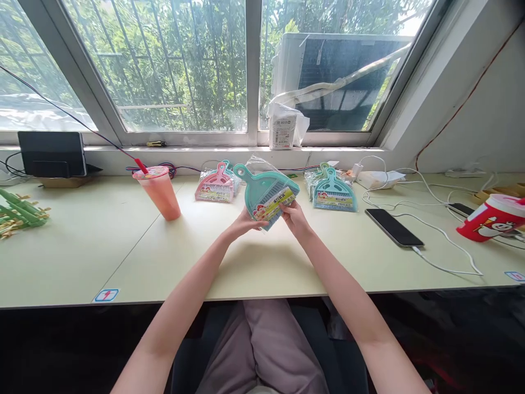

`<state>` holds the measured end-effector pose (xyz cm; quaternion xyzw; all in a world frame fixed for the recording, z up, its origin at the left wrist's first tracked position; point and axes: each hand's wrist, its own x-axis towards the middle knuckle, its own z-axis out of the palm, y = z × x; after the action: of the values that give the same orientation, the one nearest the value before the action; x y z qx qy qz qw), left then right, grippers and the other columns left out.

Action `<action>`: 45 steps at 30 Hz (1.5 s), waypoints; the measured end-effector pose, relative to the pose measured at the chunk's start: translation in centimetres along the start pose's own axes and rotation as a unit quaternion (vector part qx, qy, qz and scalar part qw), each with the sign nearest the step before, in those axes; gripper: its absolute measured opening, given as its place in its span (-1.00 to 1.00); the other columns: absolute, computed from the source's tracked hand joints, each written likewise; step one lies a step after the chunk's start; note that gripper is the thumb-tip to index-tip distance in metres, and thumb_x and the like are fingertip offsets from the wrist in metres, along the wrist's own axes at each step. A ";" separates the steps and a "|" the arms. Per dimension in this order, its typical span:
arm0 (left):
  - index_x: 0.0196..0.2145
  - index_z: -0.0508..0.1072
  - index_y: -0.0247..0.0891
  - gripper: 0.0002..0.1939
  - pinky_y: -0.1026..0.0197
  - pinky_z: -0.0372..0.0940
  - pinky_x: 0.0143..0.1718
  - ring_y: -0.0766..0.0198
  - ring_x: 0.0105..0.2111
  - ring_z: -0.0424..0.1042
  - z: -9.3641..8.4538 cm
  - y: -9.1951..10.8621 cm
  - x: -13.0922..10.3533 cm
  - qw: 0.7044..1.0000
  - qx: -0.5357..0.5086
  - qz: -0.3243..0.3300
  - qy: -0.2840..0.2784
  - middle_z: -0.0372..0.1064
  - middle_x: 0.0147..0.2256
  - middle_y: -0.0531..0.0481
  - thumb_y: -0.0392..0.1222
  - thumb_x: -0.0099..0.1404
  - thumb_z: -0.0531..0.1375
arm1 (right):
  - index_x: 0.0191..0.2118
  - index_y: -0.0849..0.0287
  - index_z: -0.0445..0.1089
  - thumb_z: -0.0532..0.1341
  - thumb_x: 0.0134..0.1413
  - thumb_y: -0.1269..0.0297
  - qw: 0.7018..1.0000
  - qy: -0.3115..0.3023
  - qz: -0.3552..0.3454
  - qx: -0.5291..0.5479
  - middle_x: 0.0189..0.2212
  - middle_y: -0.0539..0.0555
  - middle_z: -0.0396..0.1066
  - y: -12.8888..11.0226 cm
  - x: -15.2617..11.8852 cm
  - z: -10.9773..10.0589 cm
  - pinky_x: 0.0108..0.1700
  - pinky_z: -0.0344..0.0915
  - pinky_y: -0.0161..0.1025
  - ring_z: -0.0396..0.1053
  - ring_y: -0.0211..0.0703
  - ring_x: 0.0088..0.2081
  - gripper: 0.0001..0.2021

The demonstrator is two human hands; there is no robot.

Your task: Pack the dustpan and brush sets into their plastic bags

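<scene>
Above the middle of the desk, both my hands hold a teal mini dustpan and brush set [266, 191] in clear plastic wrap, tilted with its looped handle to the upper left. My left hand [243, 224] grips its lower left edge, thumb on the front. The lower right edge, beside a yellow printed label, is pinched by my right hand [295, 217]. Behind it to the left lies a pink dustpan set [215, 185], wrapped too, with a green one partly hidden at its back. On the right, a teal-blue dustpan set [334, 191] leans against more wrapped sets.
A cup of orange drink [159, 191] with a red straw stands at left. A black phone [394, 227] on a white cable and a red cup [492, 219] are at right. A tablet on a stand [52, 156] and a boxed package [283, 131] are near the window.
</scene>
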<state>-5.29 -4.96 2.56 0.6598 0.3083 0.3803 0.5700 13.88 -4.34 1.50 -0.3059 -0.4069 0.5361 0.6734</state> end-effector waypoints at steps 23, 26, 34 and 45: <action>0.13 0.28 -0.26 -0.29 -0.04 0.36 -0.01 -0.05 -0.01 0.48 3.7 -2.1 0.5 0.982 -0.143 0.009 0.127 0.38 0.11 -0.27 0.05 0.09 0.37 | -0.25 0.09 0.39 0.43 -0.32 0.40 0.990 0.111 -0.019 0.082 -0.21 0.02 0.52 1.7 -0.4 1.1 0.05 0.43 -0.08 0.46 -0.06 -0.04 -0.61; 0.18 0.25 -0.24 -0.28 -0.03 0.40 -0.10 -0.06 -0.09 0.53 4.3 -1.5 0.2 0.991 -0.130 -0.029 0.022 0.37 0.12 -0.32 0.15 0.17 0.29 | -0.22 0.09 0.39 0.40 -0.25 0.41 0.988 0.114 -0.040 0.095 -0.15 0.03 0.51 0.8 -0.3 0.7 0.08 0.42 -0.07 0.44 -0.07 0.00 -0.63; 0.06 0.28 -0.24 -0.36 0.14 0.41 -0.24 -0.06 0.02 0.43 2.7 -1.6 1.0 0.977 -0.093 0.050 0.185 0.40 0.08 -0.21 0.11 0.12 0.31 | -0.21 0.09 0.39 0.38 -0.22 0.44 0.996 0.040 -0.013 0.082 -0.19 0.03 0.54 0.5 -0.3 0.8 0.08 0.42 -0.06 0.47 -0.06 -0.03 -0.64; 0.04 0.23 -0.27 -0.32 0.18 0.40 -0.49 0.14 -0.41 0.55 2.7 -2.2 1.3 0.989 -0.058 0.058 0.124 0.46 -0.07 -0.23 0.13 0.08 0.32 | -0.17 0.11 0.40 0.29 -0.10 0.41 0.995 0.068 0.032 0.072 -0.23 0.00 0.55 0.3 0.0 0.1 -0.14 0.48 -0.21 0.50 -0.14 -0.16 -0.72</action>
<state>-2.27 -4.86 0.45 0.5899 0.3153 0.5091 0.5417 13.65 -4.23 1.28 -0.3051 -0.3108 0.5635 0.7020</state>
